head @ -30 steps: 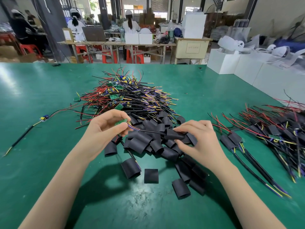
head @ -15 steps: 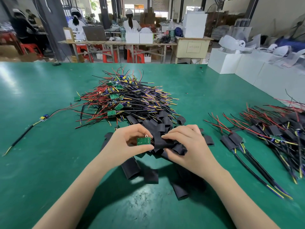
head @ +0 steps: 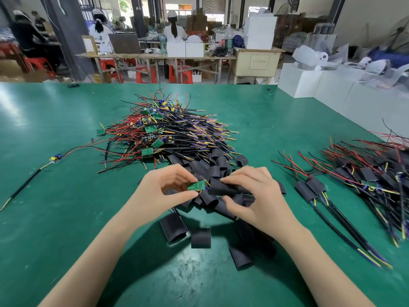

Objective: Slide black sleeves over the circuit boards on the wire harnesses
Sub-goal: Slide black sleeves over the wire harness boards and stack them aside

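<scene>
While your left hand (head: 164,192) pinches the green circuit board (head: 196,186) by its near end and your right hand (head: 254,196) grasps a black sleeve (head: 222,188) just beside it, above the loose sleeves on the tabletop (head: 55,218), square the sleeve's mouth to the board's edge. Squeeze the flattened tube so it gapes open, then feed the board in corner first, probably without forcing it. Compared with half a second ago, the sleeve has come up against the board and your right fingers (head: 230,178) have closed around its open end.
</scene>
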